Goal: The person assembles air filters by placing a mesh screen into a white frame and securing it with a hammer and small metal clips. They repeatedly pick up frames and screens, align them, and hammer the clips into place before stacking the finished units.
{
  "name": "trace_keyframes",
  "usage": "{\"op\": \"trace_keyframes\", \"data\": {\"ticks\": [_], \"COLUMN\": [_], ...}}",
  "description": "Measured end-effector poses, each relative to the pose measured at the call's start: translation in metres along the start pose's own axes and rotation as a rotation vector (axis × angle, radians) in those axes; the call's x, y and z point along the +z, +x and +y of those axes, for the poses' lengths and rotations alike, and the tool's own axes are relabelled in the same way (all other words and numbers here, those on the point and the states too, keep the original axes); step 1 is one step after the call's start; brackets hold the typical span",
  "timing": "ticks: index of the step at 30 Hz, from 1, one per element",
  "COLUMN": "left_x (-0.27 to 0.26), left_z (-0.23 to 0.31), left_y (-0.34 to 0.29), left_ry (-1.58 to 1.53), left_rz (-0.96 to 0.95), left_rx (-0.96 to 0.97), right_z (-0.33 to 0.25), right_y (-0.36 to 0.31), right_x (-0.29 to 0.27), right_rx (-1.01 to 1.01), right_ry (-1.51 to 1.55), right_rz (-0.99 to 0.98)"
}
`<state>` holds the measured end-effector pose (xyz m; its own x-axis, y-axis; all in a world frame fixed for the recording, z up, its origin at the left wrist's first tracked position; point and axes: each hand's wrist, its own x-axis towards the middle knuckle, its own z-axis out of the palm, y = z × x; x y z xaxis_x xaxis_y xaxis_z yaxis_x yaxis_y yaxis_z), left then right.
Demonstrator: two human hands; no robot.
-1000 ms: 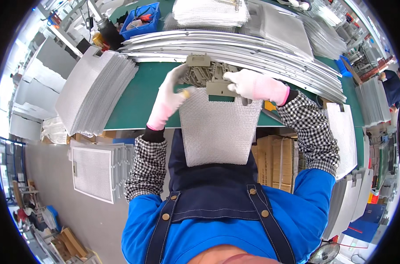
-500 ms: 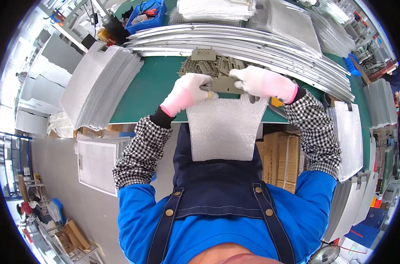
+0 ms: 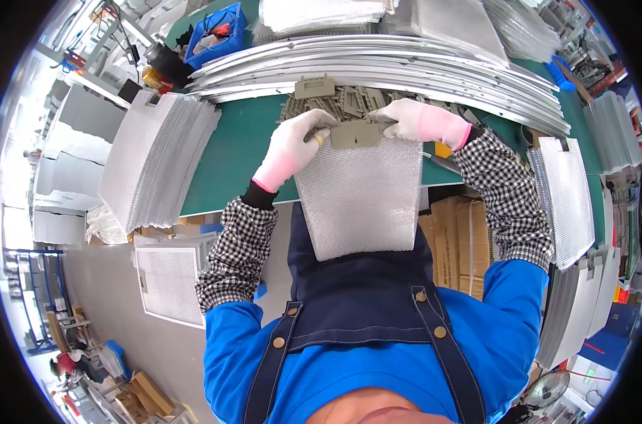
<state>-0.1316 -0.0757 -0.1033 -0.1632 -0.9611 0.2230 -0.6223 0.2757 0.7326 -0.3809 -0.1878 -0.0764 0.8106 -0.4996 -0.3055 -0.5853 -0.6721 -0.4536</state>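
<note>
A silvery mesh panel (image 3: 363, 198) hangs over the table's front edge, its lower end against my dark apron. At its top edge sits a flat grey-beige plastic plate (image 3: 355, 136) with a small slot. My left hand (image 3: 298, 145), in a white and pink glove, is closed at the plate's left end, beside the mesh corner. Gloved likewise, my right hand (image 3: 414, 121) pinches the plate's right end. Just beyond the plate lies a heap of similar plastic parts (image 3: 349, 102), one larger piece (image 3: 314, 87) on top.
Long white metal strips (image 3: 377, 60) lie across the table behind the parts. Mesh panels are stacked at the left (image 3: 155, 159) and right (image 3: 563, 201). A blue bin (image 3: 216, 35) stands at the back left. A knife-like tool (image 3: 442, 162) lies near my right wrist. Cardboard (image 3: 457, 240) stands below the table.
The plastic plate now sits at the panel's top edge between both hands. My right hand has moved from above the panel's corner onto the plate's end. The whole view has shifted slightly.
</note>
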Motion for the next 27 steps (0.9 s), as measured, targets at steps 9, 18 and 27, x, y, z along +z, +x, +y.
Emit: {"op": "trace_keyframes", "data": {"ticks": [9,18,27], "left_x": [-0.021,0.008,-0.008], "left_z": [0.034,0.056,0.035], "left_y": [0.024,0.060,0.033], "left_ry": [0.391,0.612,0.702], "left_rz": [-0.056,-0.793,-0.369], "left_rx": [0.269,0.077,-0.018], "right_z": [-0.022,-0.035,-0.004], "right_y": [-0.016,-0.040,-0.016], "right_x": [-0.006,-0.003,-0.009], "right_rx": [0.011,-0.037,0.017], "right_ry": [0.029,0.090,0.075], "right_rz": [0.060,0.167,0.031]}}
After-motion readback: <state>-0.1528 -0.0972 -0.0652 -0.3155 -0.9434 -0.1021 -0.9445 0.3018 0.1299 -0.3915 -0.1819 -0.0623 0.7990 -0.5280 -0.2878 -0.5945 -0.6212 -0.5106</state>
